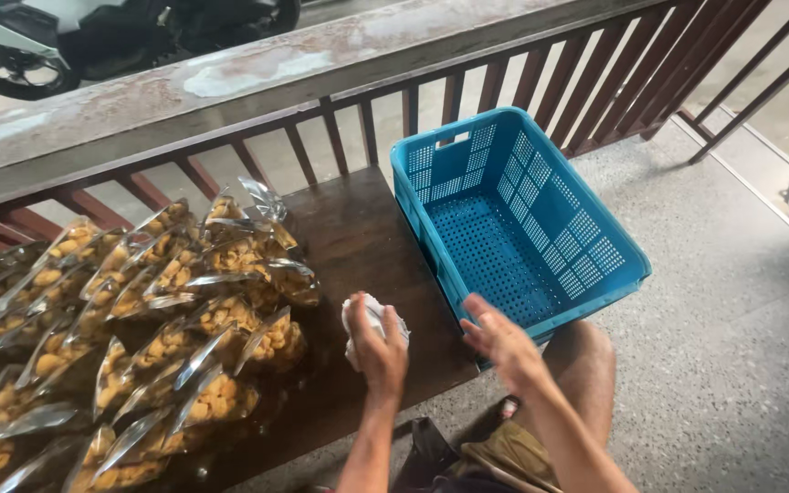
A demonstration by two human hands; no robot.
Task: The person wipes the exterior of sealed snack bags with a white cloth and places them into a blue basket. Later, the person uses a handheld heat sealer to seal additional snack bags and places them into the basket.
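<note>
While the left hand [378, 347] was clamped on a white wad [369, 319] against the bench [358, 237] beside the snack bags [139, 329], the right hand [502, 342], fingers apart and empty, steadied the overhanging blue crate [541, 301] by its near rim.

snack bags [130, 338] left on bench [358, 237] | crate [513, 219] right, overhanging edge | railing [321, 100] behind

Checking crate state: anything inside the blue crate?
The blue crate looks empty: bare perforated floor and walls show. Its near inner corner is hidden by the rim and the right hand, so that bit can't be seen.
</note>
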